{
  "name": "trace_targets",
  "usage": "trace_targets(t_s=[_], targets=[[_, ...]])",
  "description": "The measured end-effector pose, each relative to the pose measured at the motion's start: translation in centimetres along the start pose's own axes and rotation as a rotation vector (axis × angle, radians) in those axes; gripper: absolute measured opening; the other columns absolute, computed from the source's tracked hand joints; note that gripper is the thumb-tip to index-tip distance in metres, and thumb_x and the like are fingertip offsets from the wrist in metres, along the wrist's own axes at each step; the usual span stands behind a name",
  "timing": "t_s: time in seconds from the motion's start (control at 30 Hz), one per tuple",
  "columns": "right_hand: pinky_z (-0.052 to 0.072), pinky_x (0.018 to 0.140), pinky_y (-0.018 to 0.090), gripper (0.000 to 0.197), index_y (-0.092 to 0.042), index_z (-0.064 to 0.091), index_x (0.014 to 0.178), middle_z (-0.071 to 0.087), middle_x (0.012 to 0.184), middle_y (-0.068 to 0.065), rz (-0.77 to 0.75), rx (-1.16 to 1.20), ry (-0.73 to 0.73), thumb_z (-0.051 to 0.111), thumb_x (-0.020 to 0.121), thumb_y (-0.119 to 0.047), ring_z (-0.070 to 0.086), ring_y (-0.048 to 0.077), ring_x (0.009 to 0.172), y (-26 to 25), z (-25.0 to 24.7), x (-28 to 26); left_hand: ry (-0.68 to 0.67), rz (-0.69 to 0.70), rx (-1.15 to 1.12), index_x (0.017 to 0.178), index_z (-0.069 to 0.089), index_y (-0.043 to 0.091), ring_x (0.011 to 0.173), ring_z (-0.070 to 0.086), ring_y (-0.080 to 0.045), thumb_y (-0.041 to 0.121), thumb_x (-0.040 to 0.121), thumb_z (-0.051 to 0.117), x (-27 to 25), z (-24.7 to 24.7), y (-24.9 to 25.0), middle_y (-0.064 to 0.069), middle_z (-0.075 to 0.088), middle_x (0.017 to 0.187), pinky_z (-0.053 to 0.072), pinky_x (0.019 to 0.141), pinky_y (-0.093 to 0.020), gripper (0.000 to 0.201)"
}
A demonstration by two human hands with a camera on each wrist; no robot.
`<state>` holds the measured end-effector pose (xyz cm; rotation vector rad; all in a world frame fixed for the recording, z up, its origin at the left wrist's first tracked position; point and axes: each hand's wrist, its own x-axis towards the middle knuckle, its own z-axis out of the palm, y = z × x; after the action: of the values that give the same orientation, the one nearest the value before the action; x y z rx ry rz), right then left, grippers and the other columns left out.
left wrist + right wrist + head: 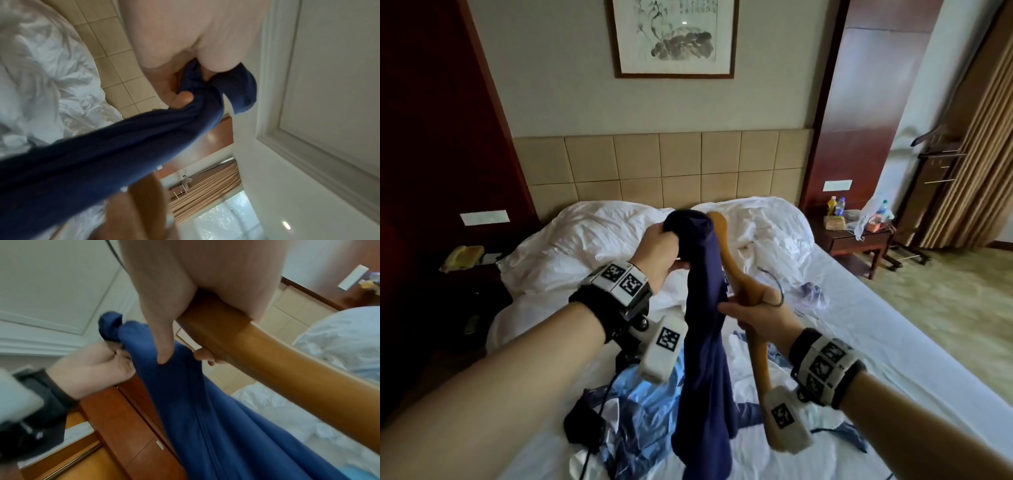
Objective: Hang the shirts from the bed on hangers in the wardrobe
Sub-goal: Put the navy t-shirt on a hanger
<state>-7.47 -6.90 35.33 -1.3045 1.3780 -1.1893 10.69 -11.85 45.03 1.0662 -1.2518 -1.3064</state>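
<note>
A: Progress?
B: Early. Left hand point(658, 247) bunches the navy shirt point(705, 308) above the bed point(876, 325); right hand point(758, 317) clenches the wooden hanger point(736, 270). Not threaded.
A: Left?
B: Light blue shirts point(647, 404) on bed; wardrobe unseen.

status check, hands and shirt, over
Left hand grips navy shirt. Right hand holds wooden hanger. Shirt not on hanger yet. More shirts on bed.
</note>
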Motion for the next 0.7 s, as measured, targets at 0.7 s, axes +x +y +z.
trace_targets(t_s=[0.7], targets=[[0.054, 0.066, 0.039, 0.03, 0.0, 0.067, 0.097, 0.071, 0.086, 0.019, -0.009, 0.115, -0.063, 0.069, 0.068, 0.001, 0.065, 0.027, 0.072, -1.9, 10.1, 2.5, 0.156, -0.021, -0.314, 0.099, 0.063, 0.012, 0.078, 0.065, -0.021, -0.001, 0.101, 0.034, -2.7, -5.1, 4.1, -0.008, 0.069, 0.096, 0.051, 0.048, -0.025, 0.033]])
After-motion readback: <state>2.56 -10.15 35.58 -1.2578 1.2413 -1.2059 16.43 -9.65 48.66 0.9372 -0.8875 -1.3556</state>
